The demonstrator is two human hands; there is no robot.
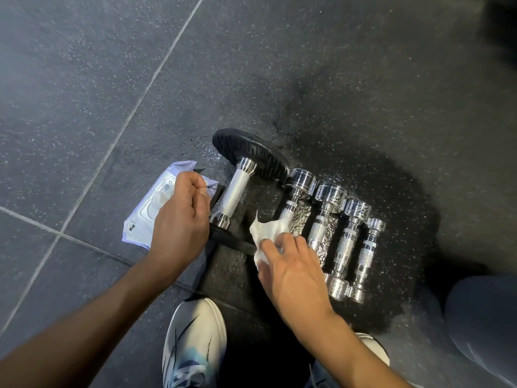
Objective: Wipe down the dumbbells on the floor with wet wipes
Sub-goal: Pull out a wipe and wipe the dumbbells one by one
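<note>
Several dumbbells lie side by side on the dark floor. The largest dumbbell (234, 191) has black plates and a knurled silver handle. To its right lie chrome dumbbells (324, 228) that get smaller toward the right. My right hand (291, 273) holds a crumpled white wet wipe (265, 233) over the near end of the first chrome dumbbell. My left hand (179, 219) hovers with curled fingers above the wet wipe pack (140, 222), a pale purple packet left of the large dumbbell; I cannot see anything in its fingers.
My white and blue shoe (193, 345) stands on the floor below the hands, and a grey trouser knee (484, 326) fills the lower right. Grey speckled floor tiles (84, 93) with pale seams spread to the left and far side.
</note>
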